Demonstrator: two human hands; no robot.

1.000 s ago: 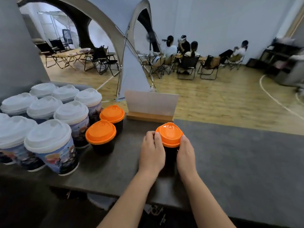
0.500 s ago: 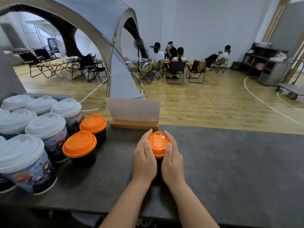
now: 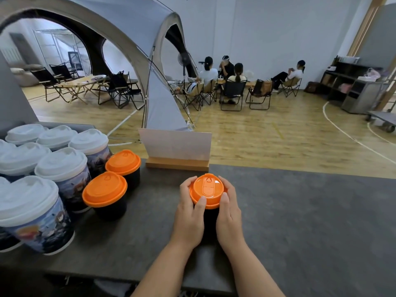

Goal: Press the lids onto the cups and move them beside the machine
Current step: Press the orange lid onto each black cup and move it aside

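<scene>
1. So, quick update: both hands have closed in on the orange lid [image 3: 207,190] vs half a sec ago. Back then the palms were more or less flat against the sides; now the fingers curl round the rim and both thumbs sit on the near edge of the top.

2. Left hand [image 3: 189,213]: fingers wrap the far-left rim, thumb pressing the near edge. Right hand [image 3: 228,213]: same thing mirrored, fingers round the right rim, thumb beside the other one. So each hand is pinching the lid edge, not spread, not empty.

3. Black cup [image 3: 211,224] under it is mostly hidden btwn the palms. It stands on the grey counter [image 3: 300,221], right in front of the sign in a wooden base [image 3: 176,146], well apart from the other cups.

4. Lid looks pretty level, but I can't tell if it's snapped all the way round, the rim is covered by fingers.

5. What that means imo: this is the press-down step, prob near its end. The move hasn't begun.

6. Two orange-lidded cups [image 3: 105,190] already stand at left, just beside the bunch of white-lidded cups [image 3: 61,165]. Guessing this one goes next to them. No machine that I can pick out tbh.
</scene>
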